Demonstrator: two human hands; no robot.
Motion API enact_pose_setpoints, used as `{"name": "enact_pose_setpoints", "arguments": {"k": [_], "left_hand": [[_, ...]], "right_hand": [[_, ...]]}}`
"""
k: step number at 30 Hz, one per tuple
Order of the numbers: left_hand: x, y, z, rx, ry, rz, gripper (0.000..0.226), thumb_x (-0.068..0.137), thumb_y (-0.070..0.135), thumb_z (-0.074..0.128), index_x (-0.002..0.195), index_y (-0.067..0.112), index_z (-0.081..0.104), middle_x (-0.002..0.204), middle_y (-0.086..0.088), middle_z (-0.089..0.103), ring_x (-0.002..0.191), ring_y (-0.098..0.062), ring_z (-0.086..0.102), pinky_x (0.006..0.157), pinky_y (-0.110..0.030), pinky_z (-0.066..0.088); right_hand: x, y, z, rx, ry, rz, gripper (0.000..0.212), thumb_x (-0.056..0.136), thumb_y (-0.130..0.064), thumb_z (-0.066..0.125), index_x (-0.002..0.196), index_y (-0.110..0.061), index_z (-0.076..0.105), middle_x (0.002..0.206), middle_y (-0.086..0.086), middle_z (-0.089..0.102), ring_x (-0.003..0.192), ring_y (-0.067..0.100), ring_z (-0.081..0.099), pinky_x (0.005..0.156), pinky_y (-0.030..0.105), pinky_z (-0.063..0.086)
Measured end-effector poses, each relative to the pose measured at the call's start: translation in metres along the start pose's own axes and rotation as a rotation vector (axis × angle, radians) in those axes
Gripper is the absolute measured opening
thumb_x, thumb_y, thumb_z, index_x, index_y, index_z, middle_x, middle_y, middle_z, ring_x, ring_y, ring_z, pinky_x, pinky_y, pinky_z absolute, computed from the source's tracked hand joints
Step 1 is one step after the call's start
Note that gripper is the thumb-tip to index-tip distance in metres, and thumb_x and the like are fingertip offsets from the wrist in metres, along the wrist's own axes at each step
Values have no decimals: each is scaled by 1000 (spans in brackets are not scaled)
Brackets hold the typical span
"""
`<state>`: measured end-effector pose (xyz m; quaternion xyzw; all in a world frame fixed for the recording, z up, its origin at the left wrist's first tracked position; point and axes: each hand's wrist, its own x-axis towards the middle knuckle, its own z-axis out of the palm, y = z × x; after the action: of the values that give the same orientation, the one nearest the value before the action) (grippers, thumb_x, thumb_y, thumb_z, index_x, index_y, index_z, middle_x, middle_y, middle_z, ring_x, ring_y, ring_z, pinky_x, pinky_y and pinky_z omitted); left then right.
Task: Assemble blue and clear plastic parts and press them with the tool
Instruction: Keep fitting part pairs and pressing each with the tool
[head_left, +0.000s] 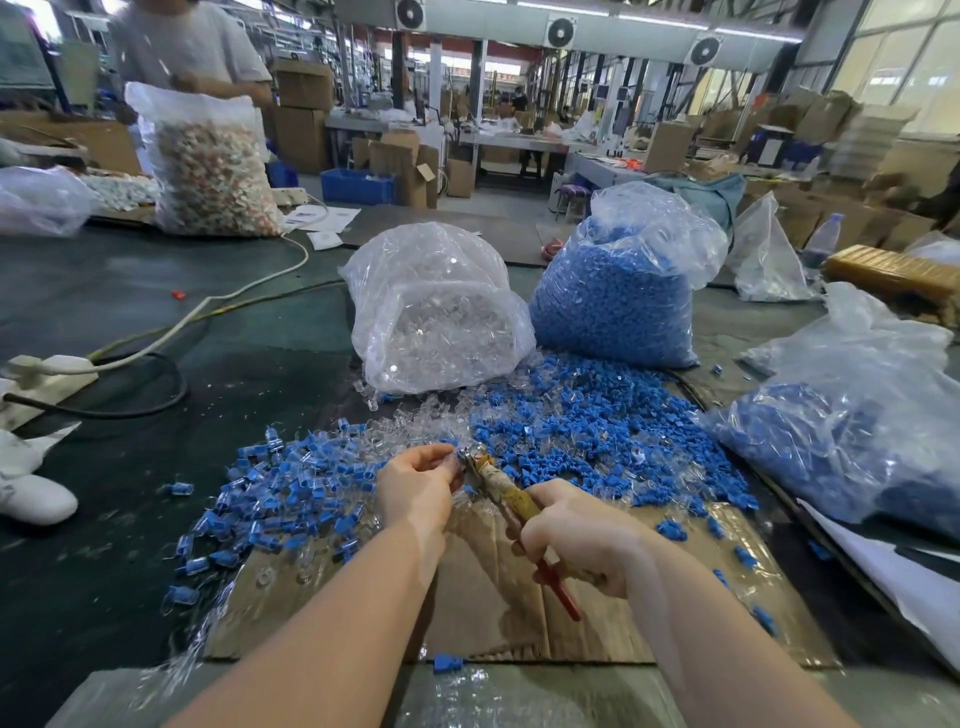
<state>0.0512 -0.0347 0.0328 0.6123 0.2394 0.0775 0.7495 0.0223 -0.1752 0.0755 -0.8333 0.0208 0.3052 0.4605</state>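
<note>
My right hand (576, 535) grips the handles of a plier-like pressing tool (506, 491) with a yellow taped body and a red handle end. Its metal jaws point up and left. My left hand (418, 483) pinches a small part at those jaws; the part is mostly hidden by my fingers. Loose blue parts (597, 421) lie heaped beyond my hands, mixed with clear parts (415, 423). A pile of joined blue and clear pieces (275, 493) spreads to the left.
A bag of clear parts (436, 312) and a bag of blue parts (623, 291) stand behind the heap. Another bag of blue parts (852, 436) lies at the right. Flattened cardboard (498, 597) lies under my hands. Cables (171, 327) cross the left. A person stands at the far left.
</note>
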Motion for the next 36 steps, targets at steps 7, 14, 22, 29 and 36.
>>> {"name": "enact_pose_setpoints", "arguments": {"k": [7,14,22,29,36], "left_hand": [[0,0,1,20,26,-2,17,85,-2,59,94,11,66,88,-4,65,79,-12,62,64,-19,48],[-1,2,2,2,16,0,17,85,-2,60,86,15,64,87,-3,65,79,-12,62,69,-20,51],[1,1,2,-12,11,-1,15,85,-1,61,88,14,65,84,-2,65,74,-11,62,64,-19,50],[2,5,-1,5,-2,5,17,85,-2,60,83,13,65,80,-2,64,71,-10,62,61,-17,49],[5,4,-3,20,-25,8,17,83,-4,62,83,13,66,81,-3,65,74,-14,63,67,-22,52]], "right_hand": [[0,0,1,-19,4,-9,24,79,3,52,88,-18,45,85,5,50,64,11,50,56,20,44],[1,3,-1,41,27,-9,27,75,4,52,95,-14,48,91,10,56,72,18,56,69,30,53],[2,4,0,93,7,9,34,73,3,53,101,-16,52,98,11,52,90,25,58,88,45,53],[-7,-3,2,-26,-10,-11,21,80,3,50,86,-17,47,84,3,49,65,13,48,48,15,40],[-6,-3,4,-104,64,-33,20,84,3,47,82,-17,43,79,4,47,60,14,46,38,14,32]]}}
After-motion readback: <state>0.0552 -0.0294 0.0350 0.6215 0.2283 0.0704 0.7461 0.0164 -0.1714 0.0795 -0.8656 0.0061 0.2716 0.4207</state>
